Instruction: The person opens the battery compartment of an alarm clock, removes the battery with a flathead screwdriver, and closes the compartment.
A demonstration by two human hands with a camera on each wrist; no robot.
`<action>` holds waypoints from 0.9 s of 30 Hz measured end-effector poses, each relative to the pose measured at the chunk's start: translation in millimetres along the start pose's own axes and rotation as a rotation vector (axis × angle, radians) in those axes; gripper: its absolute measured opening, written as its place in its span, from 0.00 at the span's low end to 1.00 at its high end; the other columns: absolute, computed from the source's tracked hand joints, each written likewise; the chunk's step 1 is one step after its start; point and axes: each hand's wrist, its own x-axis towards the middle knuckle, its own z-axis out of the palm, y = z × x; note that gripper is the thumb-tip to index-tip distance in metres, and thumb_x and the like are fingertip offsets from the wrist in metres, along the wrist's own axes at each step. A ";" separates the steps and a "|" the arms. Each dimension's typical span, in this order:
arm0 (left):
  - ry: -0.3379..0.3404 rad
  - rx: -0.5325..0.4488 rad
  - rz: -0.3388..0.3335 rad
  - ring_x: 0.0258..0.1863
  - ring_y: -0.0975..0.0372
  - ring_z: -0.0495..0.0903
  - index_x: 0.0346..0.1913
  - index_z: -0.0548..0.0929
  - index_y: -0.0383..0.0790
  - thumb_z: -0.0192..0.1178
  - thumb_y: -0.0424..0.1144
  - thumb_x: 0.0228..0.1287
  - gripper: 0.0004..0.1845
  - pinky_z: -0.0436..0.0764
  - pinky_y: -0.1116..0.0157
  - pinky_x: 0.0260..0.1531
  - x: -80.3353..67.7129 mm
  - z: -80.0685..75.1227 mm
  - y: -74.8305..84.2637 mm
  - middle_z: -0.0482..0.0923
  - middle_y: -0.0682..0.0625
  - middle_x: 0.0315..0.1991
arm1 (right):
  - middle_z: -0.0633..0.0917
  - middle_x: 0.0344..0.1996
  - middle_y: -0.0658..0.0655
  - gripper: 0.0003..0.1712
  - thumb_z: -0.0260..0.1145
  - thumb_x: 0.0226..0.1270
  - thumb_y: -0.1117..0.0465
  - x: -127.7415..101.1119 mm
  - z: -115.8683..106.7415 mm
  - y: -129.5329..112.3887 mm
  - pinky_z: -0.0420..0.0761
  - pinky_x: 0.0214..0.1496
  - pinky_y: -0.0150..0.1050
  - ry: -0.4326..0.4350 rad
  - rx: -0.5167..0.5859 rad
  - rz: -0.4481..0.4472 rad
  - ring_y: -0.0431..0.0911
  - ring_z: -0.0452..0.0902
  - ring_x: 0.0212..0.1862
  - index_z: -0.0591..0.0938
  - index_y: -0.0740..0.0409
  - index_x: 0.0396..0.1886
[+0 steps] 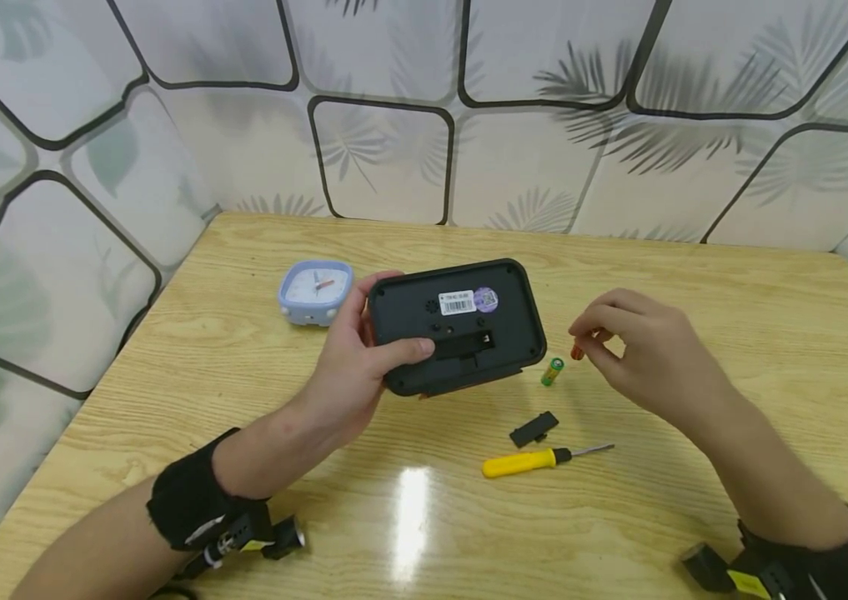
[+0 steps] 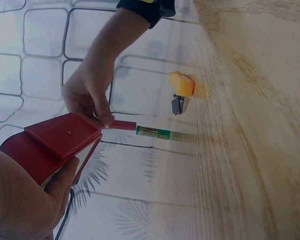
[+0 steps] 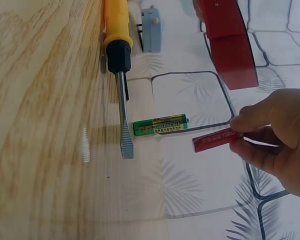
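My left hand [image 1: 344, 371] grips a rounded rectangular device [image 1: 408, 308] by its left end, thumb over the black back. That back carries a barcode label, and its battery compartment [image 1: 464, 343] is uncovered. In the left wrist view the device's casing [image 2: 55, 140] looks red. Right of it, my right hand [image 1: 652, 354] pinches a red battery [image 3: 212, 140] between thumb and fingers, above the table. A green battery [image 1: 553, 372] stands upright on the wood just below and left of those fingertips. The device's front face is hidden from the head view.
A small black battery cover [image 1: 534, 429] lies in front of the green battery. Nearer still is a yellow-handled screwdriver [image 1: 521, 462], its blade pointing right. A pale blue alarm clock [image 1: 316, 292] stands behind my left hand. A patterned wall [image 1: 386, 158] borders the wooden table [image 1: 243, 350].
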 end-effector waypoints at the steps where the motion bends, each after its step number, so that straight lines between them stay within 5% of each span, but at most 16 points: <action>1: 0.000 0.000 0.001 0.56 0.53 0.80 0.69 0.59 0.47 0.57 0.16 0.58 0.40 0.87 0.59 0.44 0.1 0.0 -0.1 0.67 0.42 0.65 | 0.84 0.32 0.50 0.17 0.76 0.43 0.79 -0.3 0.4 0.7 0.81 0.35 0.26 -0.033 0.007 0.005 0.41 0.82 0.31 0.86 0.59 0.31; 5: 0.001 -0.001 0.005 0.55 0.54 0.80 0.69 0.59 0.47 0.56 0.16 0.57 0.39 0.87 0.60 0.44 0.4 -0.5 -1.0 0.68 0.42 0.64 | 0.83 0.35 0.53 0.17 0.72 0.48 0.79 -1.2 1.4 2.3 0.85 0.34 0.39 -0.155 0.026 0.065 0.44 0.82 0.33 0.86 0.60 0.37; 10: 0.004 -0.002 0.007 0.55 0.55 0.81 0.68 0.60 0.47 0.57 0.16 0.57 0.39 0.87 0.60 0.44 0.3 -0.6 -1.4 0.68 0.42 0.64 | 0.81 0.40 0.57 0.19 0.69 0.54 0.78 -1.1 4.2 3.9 0.85 0.36 0.42 -0.272 0.033 0.149 0.47 0.83 0.36 0.84 0.60 0.45; 27: -0.011 0.006 0.006 0.55 0.54 0.80 0.69 0.59 0.47 0.57 0.17 0.58 0.39 0.86 0.60 0.46 0.8 -1.5 -1.9 0.68 0.41 0.64 | 0.77 0.46 0.61 0.26 0.69 0.55 0.78 -3.0 14.8 5.9 0.85 0.37 0.41 -0.400 0.059 0.170 0.47 0.82 0.36 0.78 0.62 0.54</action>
